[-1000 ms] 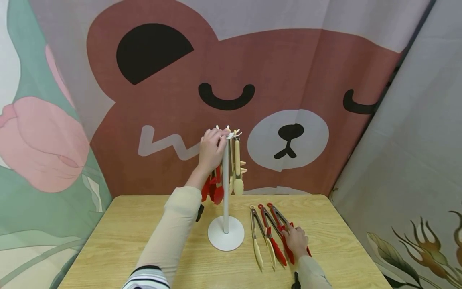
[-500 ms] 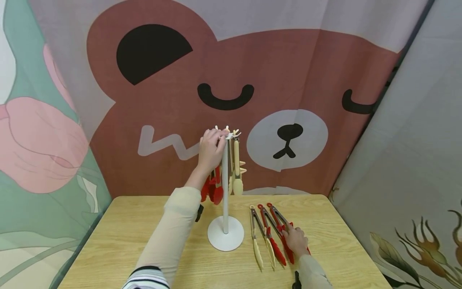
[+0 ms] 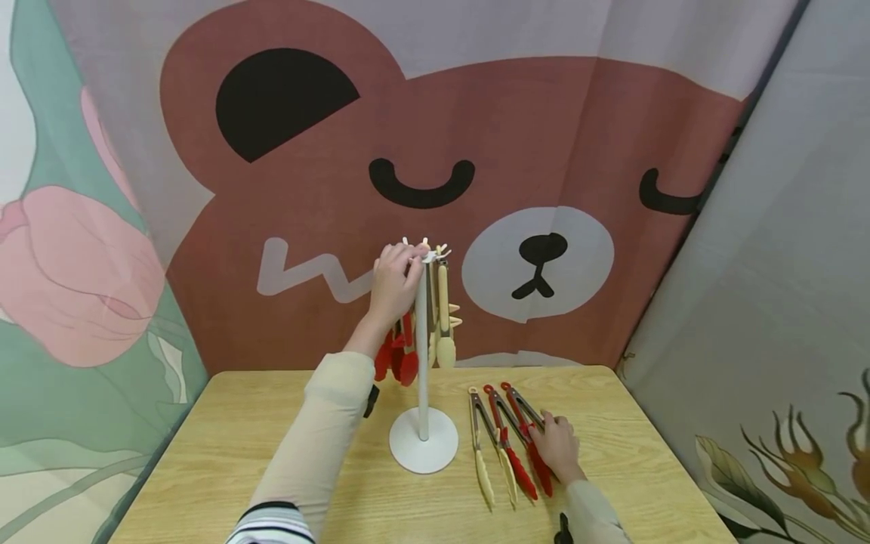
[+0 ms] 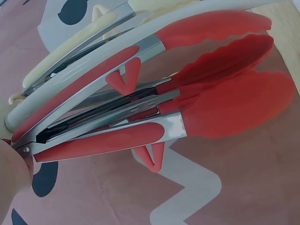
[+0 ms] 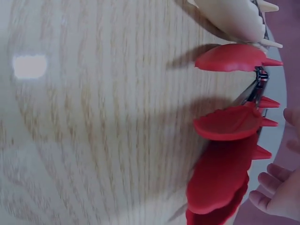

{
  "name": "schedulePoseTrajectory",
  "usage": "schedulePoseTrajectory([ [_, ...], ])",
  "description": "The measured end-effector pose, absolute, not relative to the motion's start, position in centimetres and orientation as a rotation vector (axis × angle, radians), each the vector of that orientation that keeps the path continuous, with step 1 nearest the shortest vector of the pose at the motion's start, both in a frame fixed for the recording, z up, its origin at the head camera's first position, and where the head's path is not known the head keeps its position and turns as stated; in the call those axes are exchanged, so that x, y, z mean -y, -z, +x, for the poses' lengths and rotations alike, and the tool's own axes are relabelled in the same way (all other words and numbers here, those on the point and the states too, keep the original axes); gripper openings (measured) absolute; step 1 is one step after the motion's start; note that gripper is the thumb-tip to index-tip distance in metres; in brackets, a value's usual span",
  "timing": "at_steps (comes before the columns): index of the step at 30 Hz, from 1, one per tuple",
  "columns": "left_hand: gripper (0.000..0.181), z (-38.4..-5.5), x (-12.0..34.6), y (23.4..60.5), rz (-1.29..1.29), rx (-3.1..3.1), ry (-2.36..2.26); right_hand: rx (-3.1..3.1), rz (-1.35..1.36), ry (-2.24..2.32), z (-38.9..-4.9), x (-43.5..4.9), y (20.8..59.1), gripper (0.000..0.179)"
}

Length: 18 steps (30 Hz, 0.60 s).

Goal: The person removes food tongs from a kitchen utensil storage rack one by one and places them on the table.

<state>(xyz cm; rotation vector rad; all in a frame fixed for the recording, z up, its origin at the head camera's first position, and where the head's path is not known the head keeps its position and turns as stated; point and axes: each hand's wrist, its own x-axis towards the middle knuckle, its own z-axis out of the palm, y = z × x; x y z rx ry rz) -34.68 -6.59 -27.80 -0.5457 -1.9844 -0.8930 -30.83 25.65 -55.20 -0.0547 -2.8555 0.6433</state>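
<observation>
My left hand [image 3: 396,283] is raised at the top of a white stand [image 3: 423,363], its fingers and thumb curled over the hooks. Red-tipped tongs [image 4: 103,140] hang just below it, their upper ends beside the hand [image 4: 11,176] in the left wrist view. Cream tongs [image 3: 445,313] hang on the pole's other side. Over at the right, my right hand [image 3: 559,446] is low over the rightmost red tongs [image 3: 540,468] on the table. In the right wrist view its fingers [image 5: 269,182] are spread loosely, near the red heads [image 5: 220,176].
Cream tongs [image 3: 482,461] and another red pair [image 3: 519,468] lie in a row left of the right hand. The stand's round white base [image 3: 423,457] sits on the wooden table [image 3: 224,431]. A bear-printed curtain [image 3: 326,189] hangs behind.
My right hand has lifted slightly, and the red tip that showed to its right is no longer in sight there. My left hand keeps its place at the stand's top.
</observation>
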Motion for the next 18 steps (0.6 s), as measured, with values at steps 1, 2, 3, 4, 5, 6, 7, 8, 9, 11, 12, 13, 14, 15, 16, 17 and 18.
schedulePoseTrajectory([
  [1, 0.027, -34.6, 6.6, 27.8, -0.55, 1.984, 0.892, 2.843, -0.042, -0.648, -30.8, -25.6, 55.1, 0.047],
  [2, 0.027, -34.6, 6.6, 27.7, -0.555, 1.983, 0.893, 2.831, -0.027, -0.658, -30.7, -25.6, 54.9, 0.047],
  [3, 0.027, -34.5, 6.6, 27.7, -0.561, 1.981, 0.898, 2.82, -0.008, -0.663, -30.6, -25.5, 54.7, 0.046],
  [4, 0.026, -34.5, 6.6, 27.6, -0.565, 1.982, 0.9, 2.807, 0.013, -0.662, -30.5, -25.5, 54.5, 0.045],
  [5, 0.026, -34.4, 6.6, 27.6, -0.566, 1.986, 0.905, 2.794, 0.028, -0.665, -30.4, -25.4, 54.4, 0.045],
  [6, 0.026, -34.4, 6.7, 27.6, -0.568, 1.99, 0.908, 2.779, 0.043, -0.664, -30.3, -25.3, 54.3, 0.044],
  [7, 0.026, -34.4, 6.7, 27.6, -0.569, 1.996, 0.913, 2.768, 0.06, -0.666, -30.1, -25.2, 54.2, 0.044],
  [8, 0.026, -34.3, 6.7, 27.6, -0.568, 2.002, 0.916, 2.755, 0.077, -0.676, -30.0, -25.2, 54.0, 0.043],
  [9, 0.026, -34.3, 6.7, 27.6, -0.568, 2.007, 0.92, 2.741, 0.093, -0.679, -29.9, -25.1, 53.9, 0.043],
  [11, 0.026, -34.3, 6.7, 27.7, -0.566, 2.016, 0.921, 2.715, 0.128, -0.695, -29.6, -24.8, 53.7, 0.041],
  [12, 0.026, -34.3, 6.7, 27.7, -0.567, 2.016, 0.922, 2.704, 0.145, -0.702, -29.4, -24.7, 53.6, 0.04],
  [13, 0.026, -34.3, 6.7, 27.7, -0.568, 2.015, 0.926, 2.688, 0.161, -0.716, -29.3, -24.6, 53.5, 0.04],
  [14, 0.026, -34.3, 6.7, 27.7, -0.568, 2.012, 0.929, 2.673, 0.177, -0.727, -29.2, -24.4, 53.4, 0.039],
  [15, 0.026, -34.3, 6.7, 27.7, -0.57, 2.009, 0.93, 2.659, 0.188, -0.734, -29.1, -24.3, 53.4, 0.039],
  [16, 0.026, -34.3, 6.7, 27.6, -0.57, 2.006, 0.931, 2.642, 0.2, -0.738, -29.1, -24.1, 53.4, 0.038],
  [17, 0.026, -34.3, 6.6, 27.6, -0.57, 2.002, 0.932, 2.627, 0.207, -0.747, -29.0, -24.0, 53.3, 0.037],
  [18, 0.026, -34.3, 6.6, 27.6, -0.569, 2.0, 0.933, 2.612, 0.213, -0.753, -29.0, -23.9, 53.3, 0.037],
])
